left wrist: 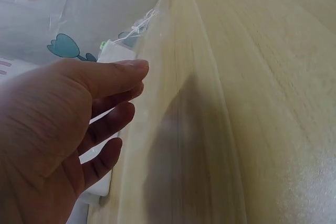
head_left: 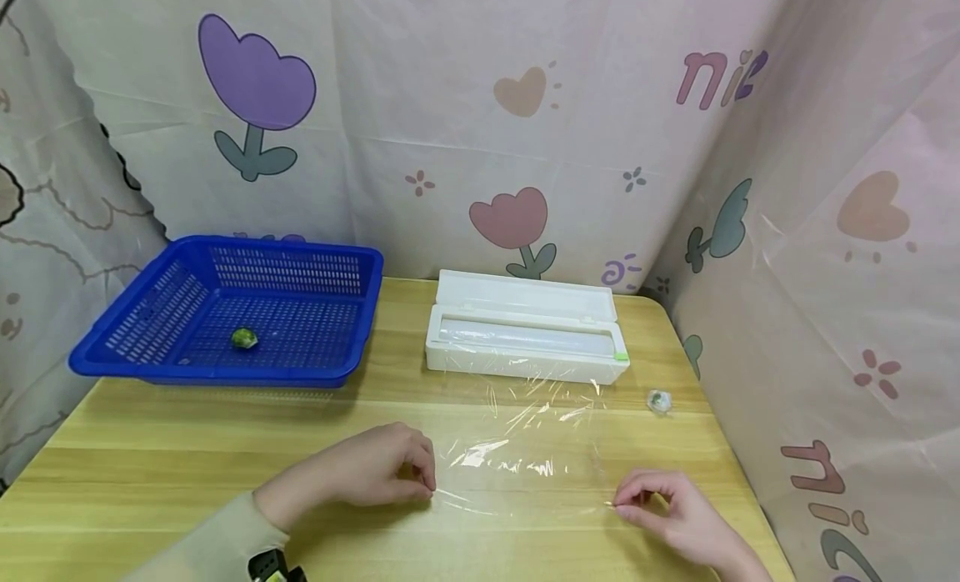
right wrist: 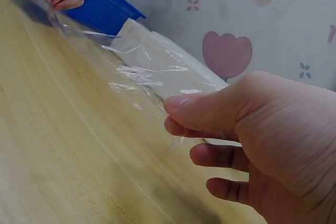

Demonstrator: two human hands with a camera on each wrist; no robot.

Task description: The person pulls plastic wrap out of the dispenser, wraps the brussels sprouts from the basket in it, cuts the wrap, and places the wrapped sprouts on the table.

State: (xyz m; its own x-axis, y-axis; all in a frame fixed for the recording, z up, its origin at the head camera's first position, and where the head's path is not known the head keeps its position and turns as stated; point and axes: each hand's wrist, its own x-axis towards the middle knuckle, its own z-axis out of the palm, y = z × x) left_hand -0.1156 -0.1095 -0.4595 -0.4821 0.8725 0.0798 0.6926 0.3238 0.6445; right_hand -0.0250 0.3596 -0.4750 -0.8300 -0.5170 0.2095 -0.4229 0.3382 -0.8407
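A clear sheet of cling film (head_left: 525, 449) lies stretched over the wooden table (head_left: 187, 465), running out of a white dispenser box (head_left: 525, 336). My left hand (head_left: 429, 480) pinches the film's near left corner. Its near right corner is pinched by my right hand (head_left: 618, 503). In the left wrist view the thumb and fingers of the left hand (left wrist: 137, 80) close on the film edge (left wrist: 157, 40). The right wrist view shows the right hand (right wrist: 173, 115) holding the film (right wrist: 131, 74) between thumb and forefinger, just above the table.
A blue plastic basket (head_left: 300, 257) stands at the back left with a small green wrapped ball (head_left: 243, 338) inside. Another small wrapped ball (head_left: 659, 401) lies on the table right of the dispenser. Patterned cloth walls (head_left: 825, 232) close in the back and both sides.
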